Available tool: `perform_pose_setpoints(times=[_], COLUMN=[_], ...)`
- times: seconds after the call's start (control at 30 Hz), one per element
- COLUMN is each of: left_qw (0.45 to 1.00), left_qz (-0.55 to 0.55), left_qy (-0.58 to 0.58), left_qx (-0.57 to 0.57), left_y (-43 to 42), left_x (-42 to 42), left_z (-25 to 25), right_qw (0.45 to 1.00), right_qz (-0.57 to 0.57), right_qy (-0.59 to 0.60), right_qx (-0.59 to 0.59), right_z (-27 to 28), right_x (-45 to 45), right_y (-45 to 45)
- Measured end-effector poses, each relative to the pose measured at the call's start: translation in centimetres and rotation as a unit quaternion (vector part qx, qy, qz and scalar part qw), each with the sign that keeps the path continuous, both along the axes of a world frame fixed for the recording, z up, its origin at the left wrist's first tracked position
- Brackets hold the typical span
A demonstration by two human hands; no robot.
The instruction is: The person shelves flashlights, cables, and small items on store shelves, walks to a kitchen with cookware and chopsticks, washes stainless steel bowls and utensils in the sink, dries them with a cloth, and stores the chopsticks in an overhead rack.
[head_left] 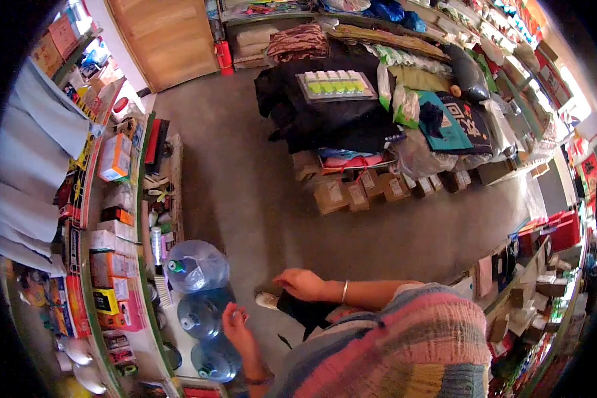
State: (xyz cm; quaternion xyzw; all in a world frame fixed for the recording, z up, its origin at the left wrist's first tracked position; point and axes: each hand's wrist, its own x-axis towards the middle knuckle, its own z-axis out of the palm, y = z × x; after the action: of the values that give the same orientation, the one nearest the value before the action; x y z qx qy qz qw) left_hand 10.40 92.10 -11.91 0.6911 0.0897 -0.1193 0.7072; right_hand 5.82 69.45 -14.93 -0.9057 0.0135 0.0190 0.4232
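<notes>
My left hand [235, 323] is raised beside the large blue water jugs, its fingers loosely bent and apart, holding nothing that I can see. A dark band circles that wrist. In front of my body hangs my right hand [301, 284], with loosely bent fingers and no visible object in it; a silver bangle [345, 292] is on the wrist. Three water jugs stand in a row by the left shelf: a clear far jug [202, 268] with a green cap, a middle jug [202, 315], and a near jug [213, 361]. Whether my left hand touches a jug, I cannot tell.
Shelves [142, 219] with boxed goods run along my left. Ahead is a low display [298, 132] covered with dark cloth, with cardboard boxes [331, 196] below. More stocked shelves [544, 265] line the right. A fire extinguisher [224, 58] stands near a wooden door [166, 40].
</notes>
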Motion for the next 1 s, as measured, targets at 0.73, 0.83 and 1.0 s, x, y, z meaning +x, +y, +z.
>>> perform_pose_setpoints(times=[0.73,0.83,1.0], left_qw=[0.965,0.915,0.818], left_qz=[-0.247,-0.349,-0.384], left_qy=[-0.085,-0.182,-0.286], left_qx=[0.018,0.084,0.318], left_y=[-48.9,-61.8,-74.1], left_x=[7.5,10.4,10.1], left_z=[4.5,4.9,5.0], right_qw=[0.886,0.873,0.885], right_qz=[-0.360,-0.396,-0.424], right_qy=[-0.274,-0.283,-0.191], right_qx=[0.103,0.014,0.025], right_z=[7.1,7.3,4.4], right_x=[1.8,4.0,7.5], right_y=[-48.8,-57.4,-63.7])
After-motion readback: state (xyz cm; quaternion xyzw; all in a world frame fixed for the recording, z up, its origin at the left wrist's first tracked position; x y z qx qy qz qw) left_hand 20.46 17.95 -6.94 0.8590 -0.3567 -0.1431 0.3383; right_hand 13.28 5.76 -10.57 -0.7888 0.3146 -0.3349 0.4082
